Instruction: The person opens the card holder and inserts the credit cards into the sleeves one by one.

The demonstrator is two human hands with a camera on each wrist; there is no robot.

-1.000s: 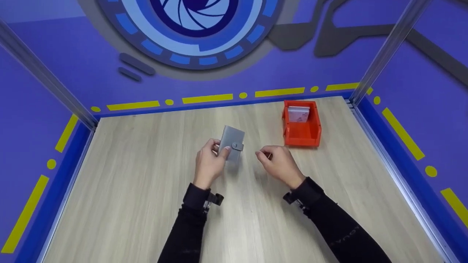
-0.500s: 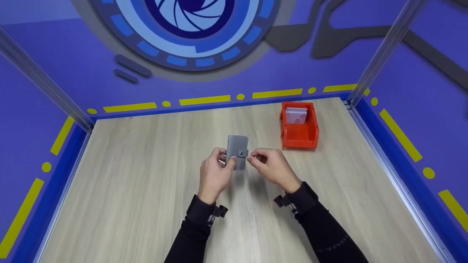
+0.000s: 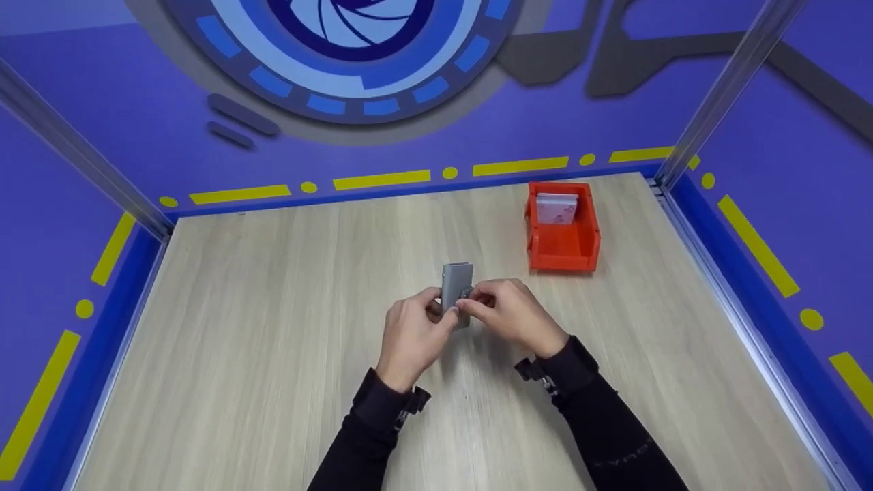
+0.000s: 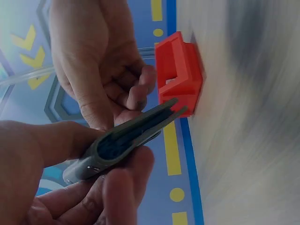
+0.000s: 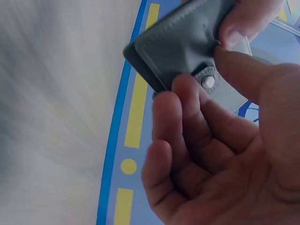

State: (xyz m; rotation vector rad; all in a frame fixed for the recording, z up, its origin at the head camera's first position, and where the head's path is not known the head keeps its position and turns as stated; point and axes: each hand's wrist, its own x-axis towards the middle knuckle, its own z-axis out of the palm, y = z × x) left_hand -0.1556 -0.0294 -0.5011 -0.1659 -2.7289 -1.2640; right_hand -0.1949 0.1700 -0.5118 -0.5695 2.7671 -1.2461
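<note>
A small grey card wallet (image 3: 455,278) stands upright between both hands above the table. My left hand (image 3: 415,335) holds it by its left side, thumb in front and fingers behind. My right hand (image 3: 522,317) pinches at its right edge, by the strap. In the right wrist view, the strap's metal snap (image 5: 208,82) shows beside the right thumb and fingertips. From the left wrist view, the wallet (image 4: 126,136) is seen end-on, its two covers slightly apart with a dark bluish inside. Whether the snap is fastened cannot be told.
A red open-front bin (image 3: 565,263) stands at the back right of the wooden table (image 3: 273,327). Pinkish-white cards (image 3: 556,209) lean inside it at its back. Blue-purple panels (image 3: 382,160) with metal corner posts enclose the back and sides.
My left hand has brought the wallet right and toward me, turning it more edge-on. My right hand has come in from the right and now pinches its strap side.
</note>
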